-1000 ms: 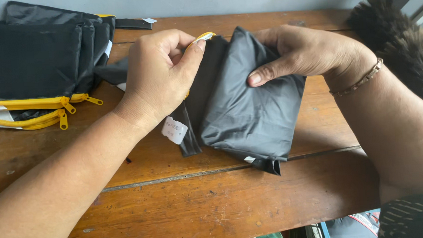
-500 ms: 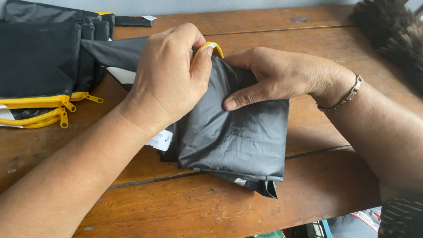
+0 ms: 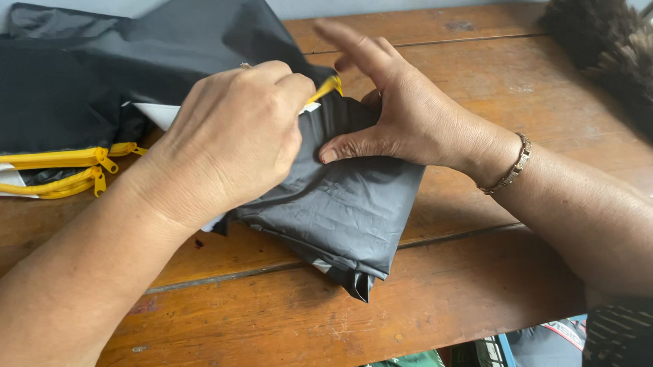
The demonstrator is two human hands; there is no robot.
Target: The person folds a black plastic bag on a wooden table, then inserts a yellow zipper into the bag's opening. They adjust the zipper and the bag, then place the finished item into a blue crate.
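Dark grey fabric pouch [image 3: 342, 212], folded and lying on the wooden table [image 3: 456, 302], sat directly beneath both hands in the head view. Its thin, creased cloth looked light, soft and somewhat slick, likely to slump or slide unless pinned flat; the firmer yellow zipper edge [image 3: 326, 89] at its far end seemed the better place to take hold.

Left hand [image 3: 236, 136] was curled closed over the pouch's upper left part, knuckles up, fingers bunched together near the yellow edge; whether they actually pinched the zipper could not be told. Right hand [image 3: 404, 114] lay open and pressed on the cloth just beside the left, thumb flat against the fabric, index finger raised and pointing away. A metal bracelet [image 3: 509, 169] circled that wrist.

Beyond the left-hand grip lay a heap of black bags [image 3: 58, 100] with yellow zippers [image 3: 54, 170]. Well apart from the right hand, a dark furry object [image 3: 614, 53] rested at the table's far corner.
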